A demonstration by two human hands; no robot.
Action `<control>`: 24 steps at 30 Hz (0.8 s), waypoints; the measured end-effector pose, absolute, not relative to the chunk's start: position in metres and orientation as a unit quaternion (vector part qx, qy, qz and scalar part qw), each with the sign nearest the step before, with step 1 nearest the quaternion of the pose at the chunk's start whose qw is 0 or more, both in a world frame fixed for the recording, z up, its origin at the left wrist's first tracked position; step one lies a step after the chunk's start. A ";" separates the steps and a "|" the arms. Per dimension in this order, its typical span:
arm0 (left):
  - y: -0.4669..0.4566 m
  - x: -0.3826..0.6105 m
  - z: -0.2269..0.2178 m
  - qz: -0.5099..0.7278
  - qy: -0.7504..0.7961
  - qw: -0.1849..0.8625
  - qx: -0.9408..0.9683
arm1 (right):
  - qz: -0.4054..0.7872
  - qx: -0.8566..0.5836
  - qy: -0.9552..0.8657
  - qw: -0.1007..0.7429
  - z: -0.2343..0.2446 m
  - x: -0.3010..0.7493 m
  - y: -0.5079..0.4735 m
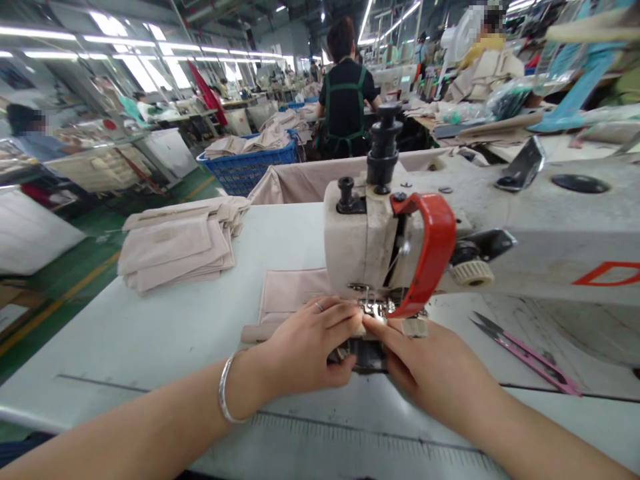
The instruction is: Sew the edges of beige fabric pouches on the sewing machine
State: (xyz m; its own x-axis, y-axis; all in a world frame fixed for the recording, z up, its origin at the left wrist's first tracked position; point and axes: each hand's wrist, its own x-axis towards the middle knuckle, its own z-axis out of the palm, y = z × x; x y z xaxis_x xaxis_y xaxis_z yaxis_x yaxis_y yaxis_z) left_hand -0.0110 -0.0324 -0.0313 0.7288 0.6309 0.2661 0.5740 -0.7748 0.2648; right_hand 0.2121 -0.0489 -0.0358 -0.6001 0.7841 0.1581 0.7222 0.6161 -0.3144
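A pale pinkish-beige fabric piece (295, 288) lies under the head of a white industrial sewing machine (350, 233). On its near edge, close to the presser foot (375, 308), my left hand (315, 343) presses with bent fingers drawn together. My right hand (435, 357) is opposite, its index fingertip almost meeting the left fingers at the foot. A small beige strip end (415, 327) shows by the right fingers. Both hands are closed on the cloth; the exact grip underneath is hidden. The machine's red guard (433, 253) curves just above the right hand.
Pink-handled thread snips (530, 357) lie right of my right hand. A stack of beige fabric pieces (175, 247) rests on the table's left side. Beyond are a blue basket (245, 170) of cloth and a seated co-worker (345, 93). Ruler markings (350, 433) run along the front.
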 end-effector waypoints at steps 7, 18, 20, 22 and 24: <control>-0.041 -0.013 -0.026 0.177 0.348 0.051 0.919 | 0.091 -0.450 -0.858 0.231 -0.033 0.222 -0.046; -0.024 -0.017 -0.034 0.270 0.341 0.118 0.892 | 0.026 -0.480 -0.849 0.219 -0.034 0.224 -0.043; -0.028 -0.013 -0.034 0.266 0.347 0.107 0.893 | 0.041 -0.439 -0.862 0.251 -0.036 0.221 -0.044; -0.032 -0.010 -0.035 0.257 0.349 0.097 0.896 | 0.066 -0.399 -0.875 0.266 -0.039 0.217 -0.045; -0.033 -0.008 -0.037 0.253 0.342 0.078 0.902 | 0.081 -0.379 -0.882 0.268 -0.043 0.213 -0.046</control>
